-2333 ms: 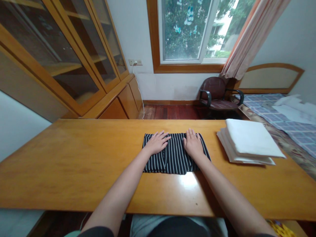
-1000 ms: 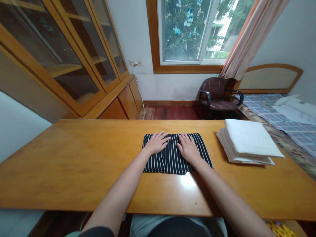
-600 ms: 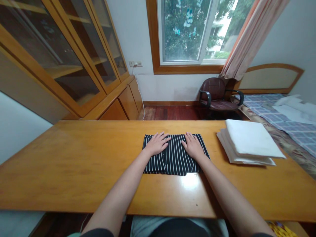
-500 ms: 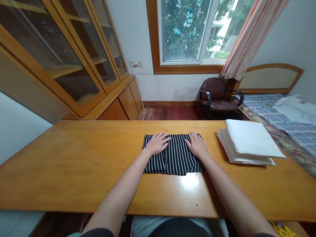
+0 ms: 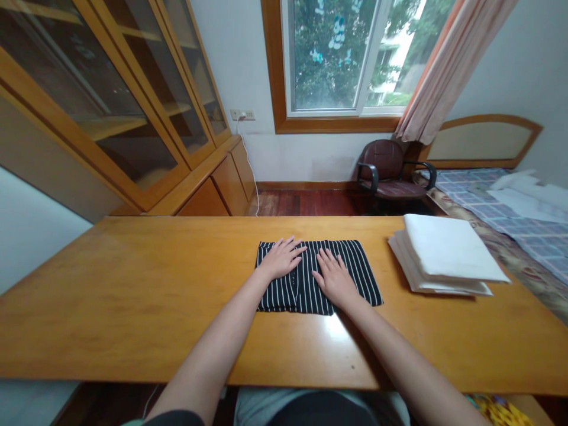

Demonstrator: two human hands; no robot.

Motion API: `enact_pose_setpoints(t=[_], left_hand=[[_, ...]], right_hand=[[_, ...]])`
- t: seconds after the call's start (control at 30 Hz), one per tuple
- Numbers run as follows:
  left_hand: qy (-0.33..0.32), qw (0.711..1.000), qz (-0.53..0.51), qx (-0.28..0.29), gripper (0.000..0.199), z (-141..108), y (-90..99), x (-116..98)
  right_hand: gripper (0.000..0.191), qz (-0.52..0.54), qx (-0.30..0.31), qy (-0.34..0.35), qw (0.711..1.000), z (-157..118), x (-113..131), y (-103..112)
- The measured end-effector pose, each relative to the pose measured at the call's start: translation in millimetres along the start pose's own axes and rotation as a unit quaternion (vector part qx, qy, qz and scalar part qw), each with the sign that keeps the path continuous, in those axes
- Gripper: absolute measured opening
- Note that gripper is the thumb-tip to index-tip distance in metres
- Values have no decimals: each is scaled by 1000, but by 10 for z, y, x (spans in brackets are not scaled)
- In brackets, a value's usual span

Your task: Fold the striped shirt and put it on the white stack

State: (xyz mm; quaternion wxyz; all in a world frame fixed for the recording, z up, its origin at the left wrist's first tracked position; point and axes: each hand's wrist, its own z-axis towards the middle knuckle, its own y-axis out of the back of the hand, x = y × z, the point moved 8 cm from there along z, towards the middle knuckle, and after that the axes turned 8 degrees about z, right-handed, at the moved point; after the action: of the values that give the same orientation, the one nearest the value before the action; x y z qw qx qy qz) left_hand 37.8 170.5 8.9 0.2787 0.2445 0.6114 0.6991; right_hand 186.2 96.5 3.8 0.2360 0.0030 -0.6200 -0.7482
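Observation:
A black cloth with white stripes [image 5: 310, 296] lies folded and mostly flat on the wooden table [image 5: 133, 284]. On its left part rests my left hand [image 5: 283, 258], palm down with the fingers spread. My right hand [image 5: 336, 279] lies palm down on the middle of the cloth, its fingers stretched out and apart. Neither hand grips anything. The right part of the cloth shows uncovered, with its lower right corner reaching out to the side.
A stack of white folded sheets [image 5: 452, 251] sits on the table's right side. Beyond the table are a dark red chair [image 5: 384, 168], a bed [image 5: 483, 183] and a glass-fronted cabinet [image 5: 186, 165]. Patterned yellow cloth [image 5: 501, 411] shows at the lower right.
My right hand has moved left, from the cloth's right edge to its middle. The cloth's right end now lies spread further right. My left hand has stayed in place.

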Motion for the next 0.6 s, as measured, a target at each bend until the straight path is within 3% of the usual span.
enact_pose_setpoints(t=[0.13,0.43,0.6], left_hand=[[-2,1000,3,2,47,-6,2,-6],[2,1000,-26,2,50,-6,64,-1],[29,994,-89,-55,53,-65,250,82]], right_hand=[[61,7,4,-8,1000,-141,-63,-17],[61,-7,-4,-63,998,-389,-668,151],[57,18,-14,-91,996,-510,-952,209]])
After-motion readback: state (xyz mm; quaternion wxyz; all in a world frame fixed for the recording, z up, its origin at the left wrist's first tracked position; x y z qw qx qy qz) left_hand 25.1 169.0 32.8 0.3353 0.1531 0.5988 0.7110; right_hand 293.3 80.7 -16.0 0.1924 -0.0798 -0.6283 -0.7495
